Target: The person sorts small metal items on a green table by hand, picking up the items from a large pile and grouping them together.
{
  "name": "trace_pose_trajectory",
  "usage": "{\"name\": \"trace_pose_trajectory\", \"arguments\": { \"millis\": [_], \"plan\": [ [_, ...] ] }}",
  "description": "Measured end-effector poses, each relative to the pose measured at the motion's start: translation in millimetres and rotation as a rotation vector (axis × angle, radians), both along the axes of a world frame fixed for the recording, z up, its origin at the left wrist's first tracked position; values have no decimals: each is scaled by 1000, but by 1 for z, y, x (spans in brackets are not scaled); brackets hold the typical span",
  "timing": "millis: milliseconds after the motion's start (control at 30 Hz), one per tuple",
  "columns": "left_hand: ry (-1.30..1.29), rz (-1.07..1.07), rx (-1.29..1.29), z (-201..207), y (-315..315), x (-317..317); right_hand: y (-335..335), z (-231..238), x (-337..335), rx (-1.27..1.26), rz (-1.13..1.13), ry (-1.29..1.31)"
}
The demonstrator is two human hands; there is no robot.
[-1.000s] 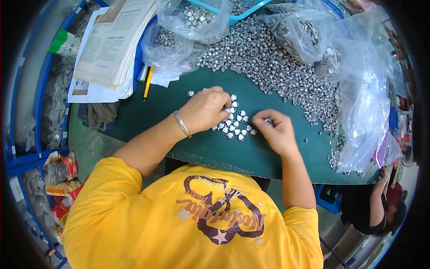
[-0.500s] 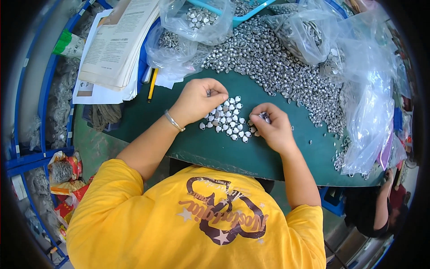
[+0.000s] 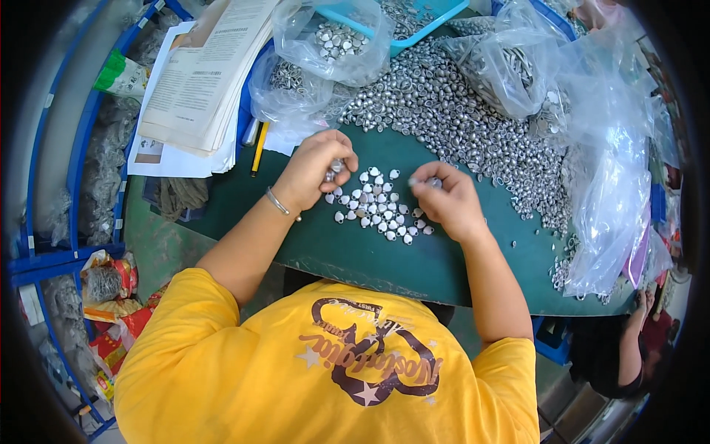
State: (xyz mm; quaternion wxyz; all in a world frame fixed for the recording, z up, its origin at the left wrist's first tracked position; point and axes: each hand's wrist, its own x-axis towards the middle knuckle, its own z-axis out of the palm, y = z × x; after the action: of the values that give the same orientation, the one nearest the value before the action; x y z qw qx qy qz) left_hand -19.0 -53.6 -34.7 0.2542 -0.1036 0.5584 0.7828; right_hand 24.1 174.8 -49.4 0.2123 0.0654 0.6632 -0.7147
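Observation:
Several shiny heart-shaped metal pieces (image 3: 381, 207) lie spread on the green tabletop between my hands. My left hand (image 3: 316, 169) is curled at their left, with small silvery metal pieces (image 3: 334, 170) showing inside its fingers. On the right, my right hand (image 3: 447, 198) is closed, slightly blurred, and a bit of metal (image 3: 434, 182) shows at its fingers. Both hands are just above the table. Behind them spreads a large heap of small rounded metal parts (image 3: 444, 96).
Clear plastic bags of metal parts (image 3: 340, 44) and a blue tray (image 3: 429, 28) stand at the back. Papers (image 3: 203, 81) and a yellow pencil-like stick (image 3: 259, 149) lie left. A crumpled clear plastic bag (image 3: 610, 177) covers the right side. Another person's arm (image 3: 632, 344) shows at lower right.
My left hand has drawn back leftward from the hearts, its fingers curled in, showing metal pieces. My right hand has shifted slightly and turned, lifting off the hearts beside it.

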Motion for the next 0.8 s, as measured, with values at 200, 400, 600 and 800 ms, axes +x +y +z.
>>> {"name": "trace_pose_trajectory", "arguments": {
  "millis": [200, 400, 600, 800],
  "plan": [
    [888, -489, -973, -15, 12, -1, -17, -12, -15, 693, 106, 777],
    [686, -394, -688, -13, 9, 3, -19, -10, -17, 573, 139, 667],
    [36, -159, 251, 25, -13, -11, -38, 53, -46, -196, 104, -24],
    [438, 241, -98, 83, -4, -81, -82, 109, -125, -204, 53, 256]
  ]
}}
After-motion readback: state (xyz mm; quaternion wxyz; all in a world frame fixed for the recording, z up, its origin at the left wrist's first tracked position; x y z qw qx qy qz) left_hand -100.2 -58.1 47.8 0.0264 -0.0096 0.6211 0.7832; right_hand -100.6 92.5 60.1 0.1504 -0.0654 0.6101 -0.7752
